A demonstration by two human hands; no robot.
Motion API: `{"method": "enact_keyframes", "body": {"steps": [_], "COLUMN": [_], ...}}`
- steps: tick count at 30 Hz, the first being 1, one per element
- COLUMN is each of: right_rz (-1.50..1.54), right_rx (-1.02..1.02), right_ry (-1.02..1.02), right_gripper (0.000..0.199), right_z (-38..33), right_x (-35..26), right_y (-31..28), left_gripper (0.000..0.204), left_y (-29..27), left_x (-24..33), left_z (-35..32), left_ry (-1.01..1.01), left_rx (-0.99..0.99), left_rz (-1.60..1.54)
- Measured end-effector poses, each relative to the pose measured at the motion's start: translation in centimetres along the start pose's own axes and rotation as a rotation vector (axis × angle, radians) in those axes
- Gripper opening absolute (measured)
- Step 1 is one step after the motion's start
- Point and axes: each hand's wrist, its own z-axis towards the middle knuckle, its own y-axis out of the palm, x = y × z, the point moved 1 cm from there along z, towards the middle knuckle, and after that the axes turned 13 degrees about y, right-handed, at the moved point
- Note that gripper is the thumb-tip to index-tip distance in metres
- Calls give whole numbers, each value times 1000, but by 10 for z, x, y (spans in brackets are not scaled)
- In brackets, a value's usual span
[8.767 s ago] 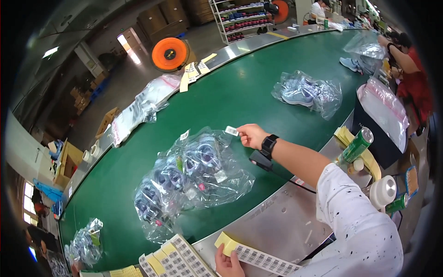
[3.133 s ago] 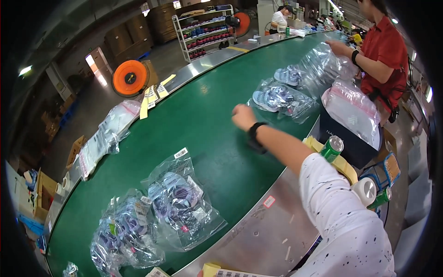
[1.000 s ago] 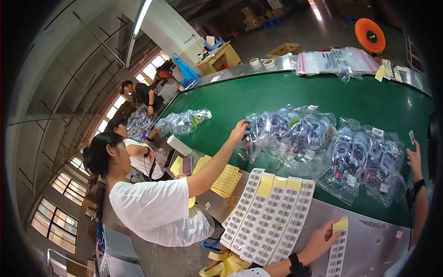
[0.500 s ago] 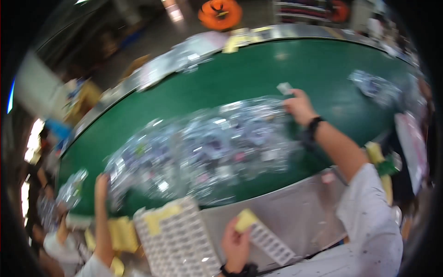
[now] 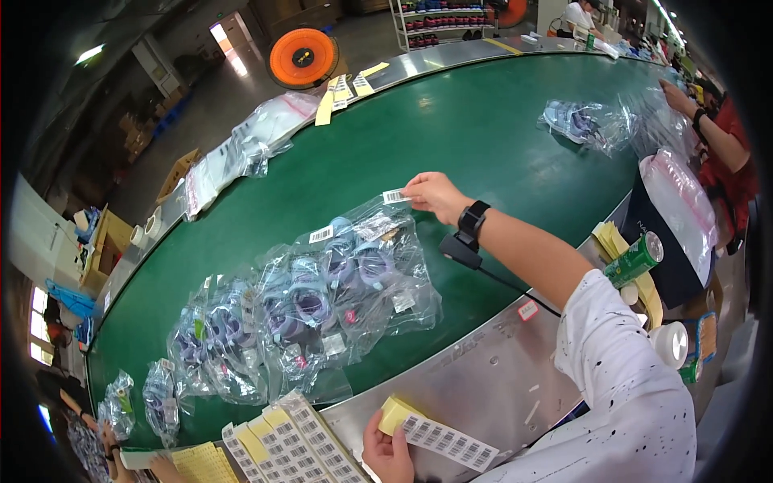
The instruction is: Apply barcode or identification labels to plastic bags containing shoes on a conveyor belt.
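Observation:
My right hand (image 5: pixel 435 196) reaches over the green conveyor belt (image 5: pixel 451 129) and pinches a small white barcode sticker (image 5: pixel 394 196) at the top edge of a clear plastic bag of bluish shoes (image 5: pixel 362 266). A black watch sits on that wrist, with a small black device (image 5: pixel 459 249) hanging below it. My left hand (image 5: pixel 388 449) rests low on the metal table edge (image 5: pixel 483 378) and holds a strip of barcode labels (image 5: pixel 447 441) with a yellow backing end. Several more bagged shoes (image 5: pixel 225 338) lie in a row to the left.
Sheets of barcode labels (image 5: pixel 290 443) lie at the lower left. A green can (image 5: pixel 634 259) and yellow pads stand at the right. Another person in red (image 5: pixel 725 153) handles bags (image 5: pixel 588 125) farther along the belt. An orange reel (image 5: pixel 302 58) and empty bags (image 5: pixel 250 149) sit across it.
The view swung from the left, where another person reached for bags, back to the belt ahead. My right hand now holds a sticker at the nearest bag; my left still holds the label strip.

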Motion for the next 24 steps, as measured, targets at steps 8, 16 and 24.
{"method": "enact_keyframes", "body": {"steps": [8,16,24], "right_rz": [-167,-397,-1827], "right_rx": [228,554,1257], "right_ry": [-356,-502,17], "right_gripper": [3,41,20], "right_z": [21,28,6], "right_x": [30,-10,-56], "right_y": [-15,-107,-309], "left_gripper": [39,34,35], "left_y": [19,29,9], "left_x": [7,3,-7], "left_z": [-6,-12,-21], "left_ry": [-31,13,3], "left_rx": [-6,59,40], "left_rz": [30,78,141]}}
